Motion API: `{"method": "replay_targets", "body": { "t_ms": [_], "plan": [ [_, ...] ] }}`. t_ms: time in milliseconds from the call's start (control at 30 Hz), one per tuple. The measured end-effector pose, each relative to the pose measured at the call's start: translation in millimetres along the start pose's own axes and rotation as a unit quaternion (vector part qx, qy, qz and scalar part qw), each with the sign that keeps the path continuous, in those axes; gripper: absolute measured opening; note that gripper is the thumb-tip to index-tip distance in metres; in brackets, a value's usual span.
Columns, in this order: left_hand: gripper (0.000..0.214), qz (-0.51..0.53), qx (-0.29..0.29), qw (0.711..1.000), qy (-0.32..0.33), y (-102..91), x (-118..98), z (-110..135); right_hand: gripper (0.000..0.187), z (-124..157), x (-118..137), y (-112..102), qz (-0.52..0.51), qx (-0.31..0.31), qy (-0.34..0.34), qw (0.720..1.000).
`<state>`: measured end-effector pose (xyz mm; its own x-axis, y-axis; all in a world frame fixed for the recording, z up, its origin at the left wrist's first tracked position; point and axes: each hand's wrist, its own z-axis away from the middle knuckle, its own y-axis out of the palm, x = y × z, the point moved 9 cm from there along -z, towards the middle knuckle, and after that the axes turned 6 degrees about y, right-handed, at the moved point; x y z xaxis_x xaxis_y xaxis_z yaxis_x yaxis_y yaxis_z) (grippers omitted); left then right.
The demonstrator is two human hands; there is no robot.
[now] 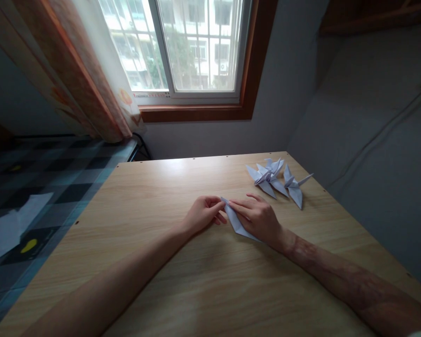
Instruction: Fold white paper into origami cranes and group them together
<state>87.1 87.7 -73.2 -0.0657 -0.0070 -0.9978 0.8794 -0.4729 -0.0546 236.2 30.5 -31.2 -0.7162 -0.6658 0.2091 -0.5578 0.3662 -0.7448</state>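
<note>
A folded piece of white paper (235,223) lies on the wooden table between my hands, narrow at its far end and wider toward me. My left hand (205,211) pinches its far tip between thumb and fingers. Across its right side rests my right hand (257,216), fingers stretched out and pressing on the paper near the tip. Part of the paper is hidden beneath the right hand. Beyond that hand, several white paper cranes (268,177) sit close together, and another paper crane (294,185) stands just to their right.
The light wooden table (154,187) reaches to a wall on the right. At the left is a bed with a checked cover (56,164) and loose white paper sheets (10,229) on it. A window (199,51) and a curtain (80,61) are at the back.
</note>
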Motion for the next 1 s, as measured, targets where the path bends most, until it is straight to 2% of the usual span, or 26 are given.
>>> {"method": "replay_targets", "body": {
  "t_ms": [200,300,667,1000],
  "plan": [
    [0.044,0.000,-0.004,1.000,0.001,0.4,3,-2,0.027,-3,0,-4,-0.009,-0.014,0.028,0.999],
    [0.044,0.002,0.002,1.000,0.000,0.8,5,-3,0.028,-4,0,-6,-0.017,-0.018,0.035,0.999],
    [0.050,0.034,0.013,0.999,-0.015,1.2,6,-1,0.026,-2,8,-12,0.018,-0.051,-0.014,0.998],
    [0.046,0.042,0.009,0.999,-0.002,2.9,7,-2,0.027,0,8,-6,0.024,-0.021,-0.014,0.999]
  ]
}}
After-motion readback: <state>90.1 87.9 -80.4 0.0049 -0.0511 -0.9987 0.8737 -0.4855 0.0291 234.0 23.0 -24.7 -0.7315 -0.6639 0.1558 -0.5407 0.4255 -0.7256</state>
